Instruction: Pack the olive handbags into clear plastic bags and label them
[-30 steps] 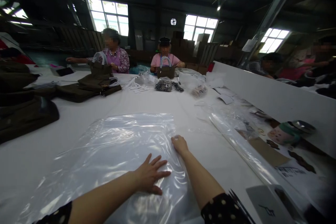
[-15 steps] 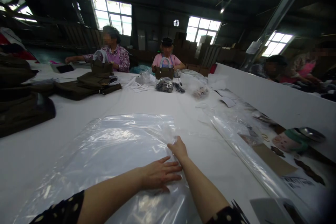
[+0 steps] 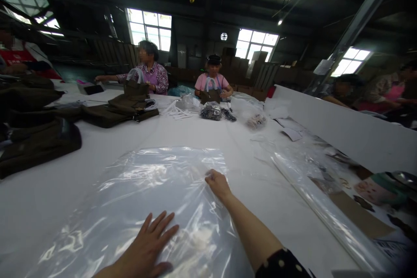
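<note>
Large clear plastic bags (image 3: 137,195) lie flat on the white table (image 3: 260,226), shiny and wrinkled; how many are stacked I cannot tell. My left hand (image 3: 148,243) rests palm down on the plastic near the bottom of the view, fingers spread. Further up, at the right part of the sheet, my right hand (image 3: 218,184) is closed with its fingertips pinching the plastic. Creases run out from that pinch.
Dark olive fabric bags (image 3: 120,108) pile up at the left. Across the table two people work on similar bags. To the right lie a long roll of clear plastic (image 3: 312,204), brown cardboard (image 3: 358,215) and a green-and-pink cup (image 3: 378,189) beside a white partition (image 3: 342,115).
My left hand has moved left and nearer to me, away from my right hand, its fingers spreading. My right hand keeps its pinch, shifted slightly left over the sheet. The view has shifted somewhat.
</note>
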The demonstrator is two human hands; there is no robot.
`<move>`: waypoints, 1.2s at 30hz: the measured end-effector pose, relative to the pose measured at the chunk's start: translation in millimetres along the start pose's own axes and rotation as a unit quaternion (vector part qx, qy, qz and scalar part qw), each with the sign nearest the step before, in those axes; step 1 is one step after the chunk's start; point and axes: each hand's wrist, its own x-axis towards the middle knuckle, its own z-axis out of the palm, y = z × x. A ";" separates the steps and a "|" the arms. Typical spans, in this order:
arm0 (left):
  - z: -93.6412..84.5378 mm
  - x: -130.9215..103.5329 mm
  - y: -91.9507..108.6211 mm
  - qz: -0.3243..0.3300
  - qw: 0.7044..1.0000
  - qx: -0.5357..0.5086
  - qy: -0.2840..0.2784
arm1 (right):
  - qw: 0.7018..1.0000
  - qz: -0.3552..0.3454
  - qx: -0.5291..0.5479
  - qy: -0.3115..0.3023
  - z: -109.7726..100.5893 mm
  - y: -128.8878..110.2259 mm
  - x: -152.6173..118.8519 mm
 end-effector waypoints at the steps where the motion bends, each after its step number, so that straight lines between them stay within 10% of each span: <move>1: -2.0 3.0 -2.7 0.000 1.000 -0.002 -0.002 | 1.000 0.009 -0.010 0.010 1.0 0.6 3.1; 10: -27.4 21.1 -29.3 0.003 0.997 -0.036 -0.069 | 0.991 -0.105 -0.075 -0.026 15.2 1.5 5.2; 23: -62.9 67.2 -32.0 0.020 0.986 -0.069 -0.150 | 0.948 0.238 -0.161 0.136 -6.4 37.0 38.7; 31: -54.4 -9.2 -16.3 0.180 0.972 -0.130 -0.081 | 0.931 0.278 -0.185 0.147 0.5 54.3 34.1; 36: -56.8 -27.0 -75.9 0.006 0.991 -0.126 0.037 | 0.933 0.281 -0.181 0.133 0.9 51.8 32.0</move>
